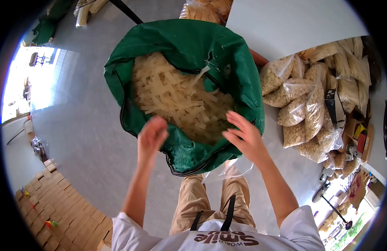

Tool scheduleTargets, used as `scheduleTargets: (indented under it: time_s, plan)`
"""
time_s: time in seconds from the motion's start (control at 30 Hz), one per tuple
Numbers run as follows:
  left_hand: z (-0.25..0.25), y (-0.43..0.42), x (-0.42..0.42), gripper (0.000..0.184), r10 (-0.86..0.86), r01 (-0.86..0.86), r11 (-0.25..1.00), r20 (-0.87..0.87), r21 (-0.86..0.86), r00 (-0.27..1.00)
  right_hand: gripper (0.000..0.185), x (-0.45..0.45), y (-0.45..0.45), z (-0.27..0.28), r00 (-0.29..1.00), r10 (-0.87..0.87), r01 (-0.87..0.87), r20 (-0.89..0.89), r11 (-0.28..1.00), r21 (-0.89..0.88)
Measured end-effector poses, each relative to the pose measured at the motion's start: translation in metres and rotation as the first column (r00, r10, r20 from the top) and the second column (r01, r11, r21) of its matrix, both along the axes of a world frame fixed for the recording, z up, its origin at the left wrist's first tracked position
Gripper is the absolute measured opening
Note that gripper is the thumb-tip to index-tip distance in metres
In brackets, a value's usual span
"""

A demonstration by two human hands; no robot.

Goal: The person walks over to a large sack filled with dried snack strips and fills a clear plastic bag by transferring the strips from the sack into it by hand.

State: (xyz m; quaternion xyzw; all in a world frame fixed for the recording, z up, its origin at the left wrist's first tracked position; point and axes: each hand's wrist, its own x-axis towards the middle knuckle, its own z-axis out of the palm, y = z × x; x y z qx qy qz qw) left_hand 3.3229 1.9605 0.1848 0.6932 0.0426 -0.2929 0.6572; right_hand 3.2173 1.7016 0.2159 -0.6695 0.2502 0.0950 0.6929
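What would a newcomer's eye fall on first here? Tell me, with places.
Probably the big green bag in the middle, gaping open around a heap of pale, flat strips, with the left hand and right hand at its near side. Next, likely the piled clear bags of pale pieces at the right.

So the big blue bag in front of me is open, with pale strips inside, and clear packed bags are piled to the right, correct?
No, the head view shows the big bag is green, not blue. It is open, with pale strips inside, and clear packed bags are piled to the right.
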Motion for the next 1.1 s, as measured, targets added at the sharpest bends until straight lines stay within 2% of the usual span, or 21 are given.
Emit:
scheduleTargets:
  time_s: [0.03,0.07,0.1,0.13,0.2,0.23,0.27,0.33,0.37,0.4,0.43,0.5,0.53,0.6,0.63,0.7,0.8,0.83,0.93,0.97,1.1]
  plan:
    - [-0.031,0.009,0.027,0.059,0.004,-0.012,0.993,0.068,0.117,0.998,0.066,0.023,0.004,-0.021,0.985,0.132,-0.133,-0.109,0.991,0.001]
    - [-0.051,0.011,0.048,0.067,0.046,-0.048,0.981,0.015,0.188,0.999,0.085,0.046,0.009,-0.051,0.946,0.228,-0.213,-0.231,0.973,0.087]
    - [-0.07,0.011,0.067,0.075,0.089,-0.077,0.964,-0.037,0.255,0.995,0.092,0.062,0.015,-0.095,0.909,0.258,-0.25,-0.326,0.966,0.067]
    - [-0.094,0.02,0.085,0.075,0.09,-0.078,0.965,-0.036,0.249,0.995,0.1,0.078,0.015,-0.119,0.921,0.291,-0.288,-0.258,0.956,0.049]
    - [-0.123,0.031,0.114,0.091,-0.012,0.03,0.878,-0.042,0.478,0.999,0.107,0.089,0.026,-0.15,0.925,0.327,-0.328,-0.194,0.944,0.027]
    - [-0.121,0.027,0.126,0.096,-0.045,0.066,0.834,-0.052,0.548,0.998,0.114,0.088,0.035,-0.164,0.977,0.121,-0.166,-0.177,0.95,-0.264]
    - [-0.118,0.024,0.137,0.104,-0.22,0.363,0.816,-0.339,0.449,0.915,0.12,0.089,0.045,-0.179,0.992,-0.075,0.011,-0.1,0.85,-0.527]
    - [-0.123,0.019,0.132,0.113,-0.375,0.606,0.751,-0.587,0.261,0.717,0.129,0.091,0.064,-0.179,0.986,-0.044,-0.046,-0.16,0.851,-0.524]
    - [-0.13,0.016,0.121,0.121,-0.562,0.689,0.589,-0.399,0.422,0.724,0.124,0.084,0.065,-0.175,0.998,-0.007,-0.017,-0.067,0.931,-0.363]
    - [-0.13,0.013,0.113,0.125,-0.659,0.703,0.501,-0.305,0.504,0.688,0.119,0.086,0.066,-0.159,0.999,0.006,0.001,0.036,0.982,-0.189]
    - [-0.128,0.009,0.106,0.128,-0.742,0.686,0.414,-0.215,0.598,0.635,0.119,0.086,0.066,-0.166,0.999,0.006,0.001,0.036,0.982,-0.19]
    - [-0.12,0.01,0.086,0.127,-0.565,0.488,0.668,-0.043,0.561,0.824,0.102,0.082,0.064,-0.178,0.998,0.015,-0.016,0.065,1.0,0.019]
    - [-0.132,0.01,0.08,0.127,-0.566,0.489,0.668,-0.043,0.561,0.823,0.102,0.087,0.063,-0.168,0.998,0.014,-0.015,0.065,1.0,0.019]
    - [-0.164,0.01,0.068,0.119,-0.622,0.393,0.595,0.092,0.701,0.778,0.084,0.096,0.063,-0.15,0.993,0.045,-0.037,-0.109,0.997,0.072]
    - [-0.148,0.002,0.066,0.119,-0.621,0.392,0.595,0.092,0.702,0.778,0.084,0.095,0.067,-0.149,0.993,0.046,-0.038,-0.109,0.997,0.073]
    - [-0.116,-0.013,0.062,0.111,-0.569,0.47,0.784,0.166,0.406,0.805,0.072,0.091,0.076,-0.148,0.998,-0.043,0.052,-0.047,0.976,0.211]
    - [-0.103,-0.022,0.049,0.102,-0.519,0.446,0.835,0.191,0.321,0.833,0.075,0.087,0.084,-0.145,0.998,0.05,-0.038,-0.027,0.938,0.345]
    - [-0.112,-0.02,0.045,0.098,-0.49,0.418,0.866,0.297,0.276,0.82,0.079,0.09,0.092,-0.148,0.997,0.0,-0.027,0.074,0.931,0.363]
    - [-0.109,-0.019,0.038,0.094,-0.485,0.445,0.867,0.175,0.225,0.857,0.074,0.093,0.093,-0.139,0.999,-0.054,0.05,-0.001,0.928,0.37]
    - [-0.106,-0.019,0.035,0.091,-0.525,0.451,0.844,0.274,0.289,0.806,0.074,0.092,0.092,-0.135,0.998,-0.055,0.052,-0.001,0.927,0.371]
    - [-0.072,-0.027,0.023,0.076,-0.497,0.382,0.854,0.339,0.353,0.799,0.057,0.083,0.09,-0.111,0.993,0.02,-0.047,0.112,0.968,0.247]
